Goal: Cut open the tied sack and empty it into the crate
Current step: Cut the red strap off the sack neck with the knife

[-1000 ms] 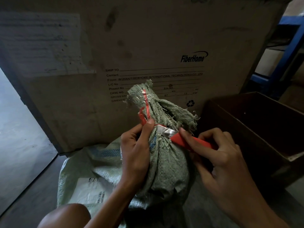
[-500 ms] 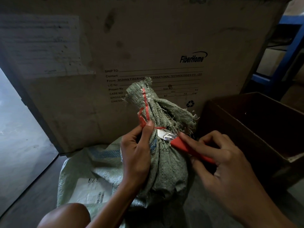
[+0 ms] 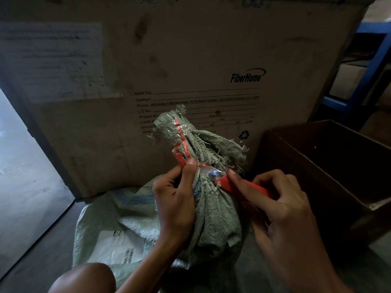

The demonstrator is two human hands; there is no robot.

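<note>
Behind the tied sack (image 3: 211,208), a carton (image 3: 190,60) reads "FiberHome" (shipping form below).

L hand (image 3: 175,199) grips sack (image 3: 213,210) neck; R hand (image 3: 281,210) w/ red cutter (image 3: 239,187) at tie (image 3: 204,165).

Two bare hands, no gloves, rings, watch or bands. Left hand (image 3: 175,199) slim, with long fingers (image 3: 189,172) and short, trimmed nails. Right hand (image 3: 289,220) broader in view, knuckles and tendons plain along the back, nails short too. Both forearms bare to the frame edge, no sleeve in sight. Bare knee (image 3: 84,279) rounded at the bottom edge, uncovered by cloth.
</note>
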